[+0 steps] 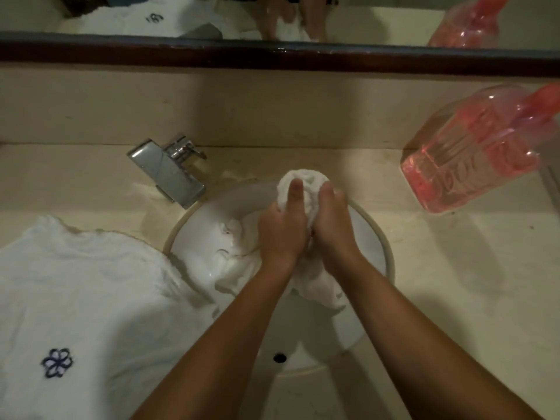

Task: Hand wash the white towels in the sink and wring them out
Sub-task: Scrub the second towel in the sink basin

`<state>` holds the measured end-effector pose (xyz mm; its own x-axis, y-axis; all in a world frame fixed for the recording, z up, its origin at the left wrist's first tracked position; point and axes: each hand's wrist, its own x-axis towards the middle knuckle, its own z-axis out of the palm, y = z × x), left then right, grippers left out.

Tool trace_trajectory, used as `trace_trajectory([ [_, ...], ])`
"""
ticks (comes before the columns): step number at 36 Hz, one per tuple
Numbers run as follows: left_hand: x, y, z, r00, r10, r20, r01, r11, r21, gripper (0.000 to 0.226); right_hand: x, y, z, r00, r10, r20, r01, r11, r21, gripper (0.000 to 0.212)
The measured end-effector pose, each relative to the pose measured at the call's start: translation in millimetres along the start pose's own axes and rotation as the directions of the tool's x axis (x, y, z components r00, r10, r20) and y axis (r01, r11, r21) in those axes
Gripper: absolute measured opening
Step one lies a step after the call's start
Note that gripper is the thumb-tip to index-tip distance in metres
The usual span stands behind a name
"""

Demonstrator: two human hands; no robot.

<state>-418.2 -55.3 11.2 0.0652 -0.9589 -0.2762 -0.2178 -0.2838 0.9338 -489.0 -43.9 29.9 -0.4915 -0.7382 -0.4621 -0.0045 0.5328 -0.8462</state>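
Both hands gripped one towel [303, 183] over the sink [385, 237]: left hand [281, 228] & right hand [330, 225] side by side, fingers curled round a bunched roll, its tail trailing into the basin. Looked like the wringing step. Next prob. calls for opposite twists, then the 2nd towel [85, 286], lying on the counter to the left.

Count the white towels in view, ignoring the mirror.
2. One bunched towel is gripped by the left hand and right hand over the sink; the flowered towel lies on the counter left of it. Cloth in the basin may hide another.
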Motion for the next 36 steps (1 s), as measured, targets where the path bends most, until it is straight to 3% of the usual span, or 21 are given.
trace_trajectory([
  [2,0,4,2,1.0,-0.02,-0.001,0.02,1.0,0.018,0.055,3,2,1,1.0,-0.026,-0.001,0.026,0.999,-0.036,0.064],
  [5,19,12,-6,0.989,-0.074,-0.13,0.073,0.997,-0.009,0.054,-32,8,5,0.991,-0.097,0.09,0.1,0.994,-0.031,0.044],
  [7,25,15,-10,0.991,-0.081,-0.109,0.079,0.997,-0.022,0.055,-47,10,5,0.973,-0.165,0.158,0.166,0.986,0.013,0.036],
  [11,9,12,3,0.995,-0.092,0.046,0.093,0.995,-0.019,0.057,-1,0,-1,0.994,-0.105,-0.008,0.105,0.994,-0.009,0.043],
  [13,9,14,6,0.995,-0.094,0.04,0.095,0.995,-0.023,0.058,6,-5,-2,0.994,-0.109,-0.02,0.109,0.994,0.018,0.045],
  [17,32,21,-8,0.989,-0.11,-0.098,0.105,0.993,-0.047,0.058,-35,8,6,0.978,-0.147,0.15,0.146,0.989,0.017,0.037],
  [19,31,19,-10,0.99,-0.12,-0.067,0.117,0.991,-0.058,0.06,-32,12,7,0.97,-0.171,0.171,0.177,0.984,-0.022,0.035],
  [22,10,11,-3,0.986,-0.165,0.026,0.166,0.985,-0.048,0.054,7,6,0,0.986,-0.137,0.094,0.149,0.98,-0.13,0.043],
  [25,1,12,1,0.982,-0.155,0.103,0.162,0.985,-0.062,0.059,30,5,-11,0.987,-0.132,0.096,0.143,0.983,-0.117,0.042],
  [27,13,16,-7,0.949,-0.254,0.184,0.287,0.941,-0.181,0.076,34,8,-18,0.988,-0.06,0.14,0.064,0.998,-0.024,0.044],
  [28,20,16,-13,0.904,-0.308,0.296,0.388,0.883,-0.266,0.087,35,10,-22,0.984,-0.007,0.18,0.001,0.999,0.038,0.05],
  [31,37,17,-34,0.785,-0.307,0.538,0.563,0.715,-0.414,0.106,35,17,-43,0.914,0.137,0.382,-0.207,0.967,0.15,0.054],
  [34,48,1,-49,0.78,-0.251,0.574,0.574,0.654,-0.493,0.093,30,27,-57,0.808,0.176,0.562,-0.337,0.921,0.196,0.054],
  [36,48,-7,-51,0.8,-0.226,0.555,0.541,0.671,-0.507,0.077,29,29,-58,0.793,0.122,0.597,-0.367,0.878,0.308,0.047],
])
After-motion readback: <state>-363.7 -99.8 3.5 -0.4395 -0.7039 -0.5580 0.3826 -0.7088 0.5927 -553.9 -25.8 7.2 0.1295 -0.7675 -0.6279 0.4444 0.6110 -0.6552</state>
